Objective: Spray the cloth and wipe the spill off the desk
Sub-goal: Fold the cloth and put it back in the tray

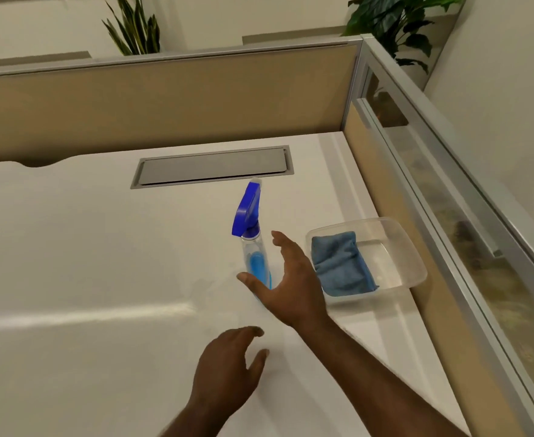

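A clear spray bottle (253, 247) with a blue trigger head and blue liquid stands upright on the white desk (85, 247). My right hand (287, 282) is open just to the right of the bottle, fingers spread around its lower part, and I cannot tell if it touches. A folded blue cloth (339, 263) lies in a clear plastic tub (401, 244) to the right. My left hand (227, 370) hovers open over the desk nearer to me, holding nothing. A faint wet smear (205, 288) shows left of the bottle's base.
A grey cable hatch (212, 167) is set into the desk behind the bottle. Beige partition walls (164, 102) close the desk at the back and right, the right one topped with glass. Plants stand beyond the partitions.
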The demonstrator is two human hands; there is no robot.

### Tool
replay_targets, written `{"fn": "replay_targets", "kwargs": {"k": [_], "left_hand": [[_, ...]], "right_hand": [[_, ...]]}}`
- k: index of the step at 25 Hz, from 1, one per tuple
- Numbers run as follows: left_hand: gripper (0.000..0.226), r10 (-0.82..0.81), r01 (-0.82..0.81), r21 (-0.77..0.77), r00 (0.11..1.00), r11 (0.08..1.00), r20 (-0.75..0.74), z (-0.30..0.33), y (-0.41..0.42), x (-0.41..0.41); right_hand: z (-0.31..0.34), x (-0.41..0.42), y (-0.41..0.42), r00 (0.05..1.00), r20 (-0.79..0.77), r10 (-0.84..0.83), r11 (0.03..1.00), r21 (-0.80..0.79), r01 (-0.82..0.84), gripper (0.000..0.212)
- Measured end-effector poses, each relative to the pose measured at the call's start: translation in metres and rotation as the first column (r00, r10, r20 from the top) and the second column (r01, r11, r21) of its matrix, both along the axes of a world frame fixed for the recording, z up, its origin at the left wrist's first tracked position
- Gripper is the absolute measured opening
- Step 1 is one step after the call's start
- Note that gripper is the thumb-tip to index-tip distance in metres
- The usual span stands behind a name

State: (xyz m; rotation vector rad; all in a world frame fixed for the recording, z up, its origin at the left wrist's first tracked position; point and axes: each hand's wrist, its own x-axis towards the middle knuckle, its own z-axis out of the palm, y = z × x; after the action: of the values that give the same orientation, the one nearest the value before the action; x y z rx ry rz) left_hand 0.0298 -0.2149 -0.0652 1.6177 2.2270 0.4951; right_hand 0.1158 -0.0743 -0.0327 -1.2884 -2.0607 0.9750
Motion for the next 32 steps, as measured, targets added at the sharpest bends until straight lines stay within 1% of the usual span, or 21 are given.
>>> {"fn": "replay_targets", "kwargs": {"k": [2, 3, 4, 5, 7, 10, 12, 14, 17, 19, 22, 24, 27, 30, 32], "left_hand": [[0.04, 0.1, -0.098, 0.065, 0.994, 0.993, -0.033, -0.008, 0.008, -0.017], [0.048, 0.138, -0.135, 0.064, 0.99, 0.989, -0.042, -0.012, 0.016, -0.025], [0.061, 0.163, -0.161, 0.031, 0.985, 0.986, -0.055, -0.017, 0.026, -0.031], [0.076, 0.165, -0.168, -0.033, 0.983, 0.985, -0.079, -0.021, 0.037, -0.037], [0.1, 0.108, -0.13, -0.162, 0.985, 0.978, -0.134, -0.031, 0.059, -0.048], [0.114, 0.026, -0.064, -0.259, 0.989, 0.964, -0.147, -0.044, 0.08, -0.059], [0.118, 0.002, -0.041, -0.312, 0.992, 0.949, -0.123, -0.052, 0.086, -0.065], [0.119, -0.002, -0.033, -0.352, 0.995, 0.935, -0.097, -0.059, 0.086, -0.068], [0.118, 0.005, -0.027, -0.34, 0.998, 0.94, -0.064, -0.068, 0.083, -0.07], [0.117, 0.008, -0.026, -0.311, 0.998, 0.95, -0.057, -0.071, 0.082, -0.072], [0.116, 0.013, -0.026, -0.286, 0.999, 0.958, -0.049, -0.073, 0.081, -0.073], [0.115, 0.013, -0.026, -0.286, 0.999, 0.958, -0.045, -0.072, 0.08, -0.072], [0.114, 0.015, -0.026, -0.289, 0.999, 0.957, -0.041, -0.069, 0.08, -0.07], [0.113, 0.022, -0.031, -0.279, 0.999, 0.96, -0.034, -0.068, 0.08, -0.071], [0.113, 0.022, -0.03, -0.273, 0.999, 0.962, -0.033, -0.069, 0.079, -0.071]], "right_hand": [[-0.008, -0.018, -0.006, 0.997, 0.049, -0.058, 0.998, -0.021, 0.06, 0.101], [-0.01, -0.024, -0.007, 0.994, 0.073, -0.083, 0.996, -0.018, 0.085, 0.1], [-0.012, -0.03, -0.007, 0.99, 0.098, -0.106, 0.994, -0.007, 0.107, 0.099], [-0.014, -0.034, -0.006, 0.984, 0.119, -0.129, 0.992, 0.012, 0.129, 0.096], [-0.017, -0.04, -0.003, 0.976, 0.139, -0.169, 0.985, 0.066, 0.161, 0.088], [-0.022, -0.044, 0.002, 0.973, 0.131, -0.193, 0.979, 0.094, 0.181, 0.071], [-0.023, -0.043, 0.004, 0.968, 0.117, -0.22, 0.974, 0.086, 0.211, 0.059], [-0.019, -0.039, 0.005, 0.965, 0.1, -0.243, 0.967, 0.098, 0.233, 0.056], [-0.004, -0.02, 0.011, 0.95, 0.018, -0.31, 0.941, 0.148, 0.304, 0.057], [0.013, -0.001, 0.019, 0.932, -0.047, -0.359, 0.922, 0.14, 0.362, 0.062], [0.042, 0.038, 0.035, 0.895, -0.194, -0.402, 0.886, 0.162, 0.434, 0.066], [0.058, 0.065, 0.046, 0.865, -0.245, -0.438, 0.849, 0.204, 0.488, 0.066], [0.066, 0.1, 0.063, 0.837, -0.254, -0.484, 0.807, 0.24, 0.539, 0.063], [0.054, 0.123, 0.076, 0.834, -0.229, -0.502, 0.812, 0.206, 0.546, 0.059], [0.039, 0.132, 0.081, 0.84, -0.181, -0.511, 0.824, 0.174, 0.539, 0.06]]}}
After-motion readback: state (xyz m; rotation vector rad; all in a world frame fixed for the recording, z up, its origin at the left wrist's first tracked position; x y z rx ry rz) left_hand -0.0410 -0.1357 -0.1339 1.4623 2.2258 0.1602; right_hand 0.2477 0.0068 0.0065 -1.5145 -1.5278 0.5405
